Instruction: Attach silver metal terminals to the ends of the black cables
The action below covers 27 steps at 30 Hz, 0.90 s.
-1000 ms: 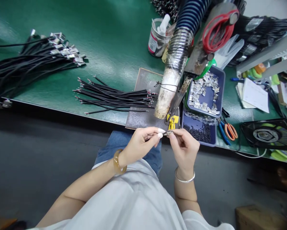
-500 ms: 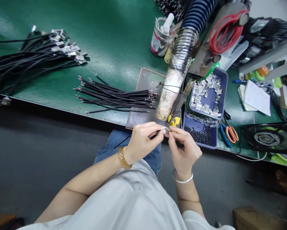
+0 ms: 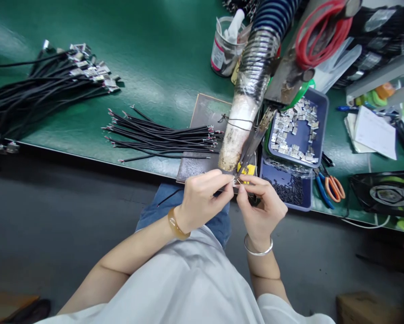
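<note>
My left hand [image 3: 206, 193] is closed in a pinch at the table's front edge, around a small metal connector largely covered by the fingertips. A black cable [image 3: 170, 197] comes out to the left below that hand, over the jeans. My right hand [image 3: 261, 204] pinches a thin wire-like piece [image 3: 237, 181], its fingertips almost meeting those of the left. Just above the fingertips are a yellow holder [image 3: 246, 170] and the tip of a metal tool [image 3: 256, 139]. Short black cables with stripped ends [image 3: 161, 137] lie to the left on a dark board [image 3: 191, 167].
A duct hose [image 3: 237, 121] hangs over the board. Right of it are a tray of metal shells [image 3: 323, 121], a bin of black tubes [image 3: 288, 189], pliers [image 3: 333, 188] and a fan [image 3: 387, 194]. Finished-looking cables [image 3: 70, 76] lie left; a jar [image 3: 218, 58] stands behind.
Both hands stay together, with the fingertips raised slightly toward the metal tool's tip. The view has shifted a little, so the trays and fan appear farther right.
</note>
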Available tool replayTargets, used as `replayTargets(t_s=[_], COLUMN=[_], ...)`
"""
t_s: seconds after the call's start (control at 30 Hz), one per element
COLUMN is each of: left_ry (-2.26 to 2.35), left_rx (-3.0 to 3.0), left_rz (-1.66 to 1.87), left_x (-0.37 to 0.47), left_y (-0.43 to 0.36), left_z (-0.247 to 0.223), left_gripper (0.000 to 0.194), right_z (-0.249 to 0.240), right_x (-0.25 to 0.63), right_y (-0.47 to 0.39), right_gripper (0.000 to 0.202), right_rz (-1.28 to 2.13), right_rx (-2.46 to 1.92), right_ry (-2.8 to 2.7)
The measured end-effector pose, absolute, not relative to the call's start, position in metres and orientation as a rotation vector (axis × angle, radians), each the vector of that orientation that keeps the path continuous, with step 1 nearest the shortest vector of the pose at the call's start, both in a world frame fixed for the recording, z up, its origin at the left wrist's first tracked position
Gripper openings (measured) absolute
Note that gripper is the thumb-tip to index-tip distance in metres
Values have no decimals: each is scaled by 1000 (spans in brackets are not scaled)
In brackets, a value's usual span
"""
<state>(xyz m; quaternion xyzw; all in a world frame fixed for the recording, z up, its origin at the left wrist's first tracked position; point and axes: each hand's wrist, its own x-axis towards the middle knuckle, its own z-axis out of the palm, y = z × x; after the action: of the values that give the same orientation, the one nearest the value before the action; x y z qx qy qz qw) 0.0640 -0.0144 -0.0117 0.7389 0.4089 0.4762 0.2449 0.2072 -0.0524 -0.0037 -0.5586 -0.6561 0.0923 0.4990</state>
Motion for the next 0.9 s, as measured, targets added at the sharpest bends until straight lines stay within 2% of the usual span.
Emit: replayTargets(t_s=[0.9], left_ry=[1092], left_rx=[1875], left_rz=[1180], left_x=[61], left_y=[-19], left_z=[-11], left_gripper=[13], right_z=[-1], right_x=[210], right_y=[-59], right_gripper=[18], right_rz=[183], right_rx=[-1390], right_ry=[-1715])
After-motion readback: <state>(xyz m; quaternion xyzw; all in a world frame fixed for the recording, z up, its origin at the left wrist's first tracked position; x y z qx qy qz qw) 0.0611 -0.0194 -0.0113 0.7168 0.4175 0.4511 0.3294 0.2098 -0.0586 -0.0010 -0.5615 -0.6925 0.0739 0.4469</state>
